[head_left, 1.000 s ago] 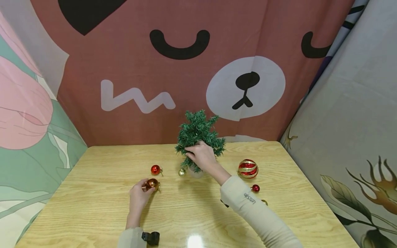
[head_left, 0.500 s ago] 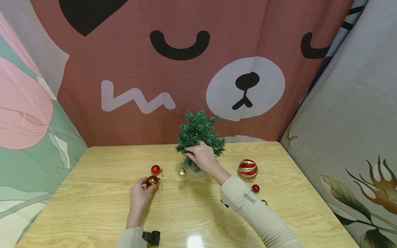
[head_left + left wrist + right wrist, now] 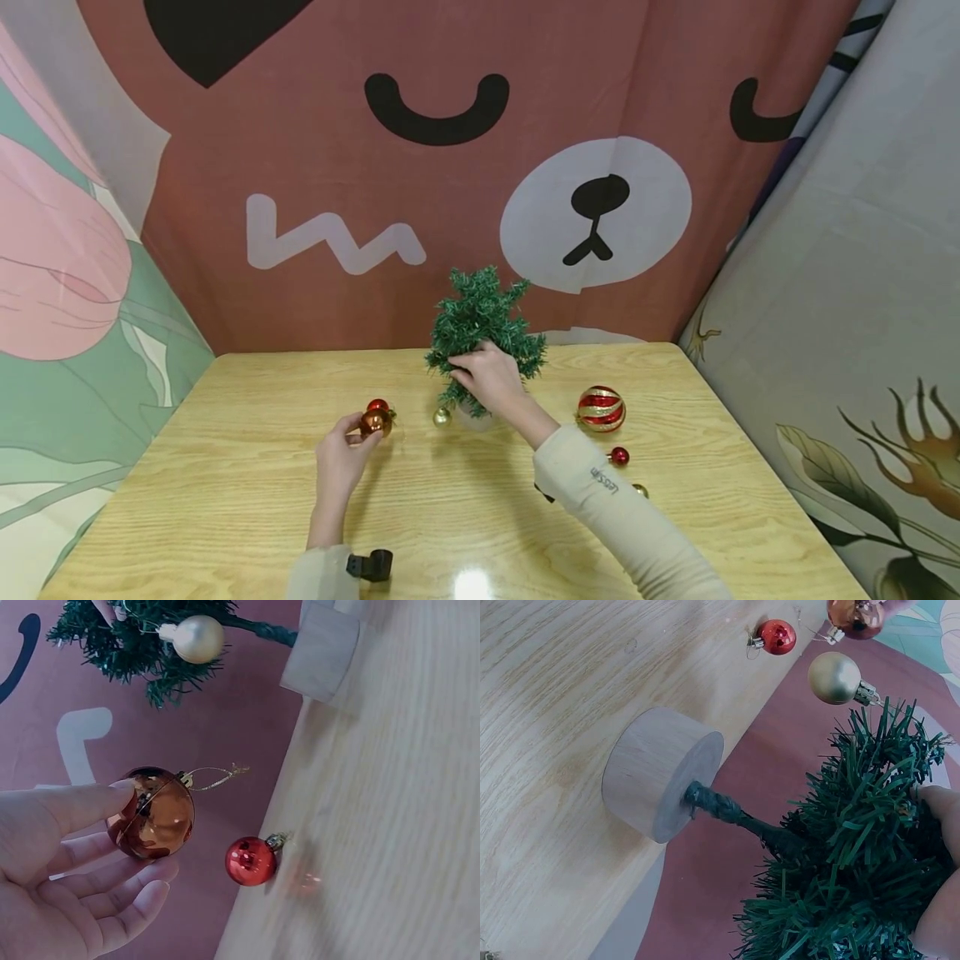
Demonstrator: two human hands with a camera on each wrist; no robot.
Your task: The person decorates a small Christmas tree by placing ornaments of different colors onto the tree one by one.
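The brown ball (image 3: 377,422) is in the left hand (image 3: 341,462), up off the table (image 3: 247,417). The thumb is on one side of it and the fingers are bent on the other side, so they hold it snugly. Its thin gold loop (image 3: 210,780) sticks out, away from the hand. Just beyond the ball, a shiny red ball (image 3: 250,861) sits on the table; the two are apart. Next comes a gold ball (image 3: 442,417), which hangs from a low branch of the tree. The green tree (image 3: 480,312) stands up straight near the back edge of the table, on a round foot (image 3: 474,419). The right hand (image 3: 491,379) is in front of the tree, with its fingers bent in among the branches and holding on; some fingertips are hidden. Then, on the right, a big striped ball (image 3: 602,408) lies on the table. Nearer the person are a tiny red ball (image 3: 619,457) and a small yellow ball (image 3: 642,491), partly behind the right sleeve (image 3: 622,508).
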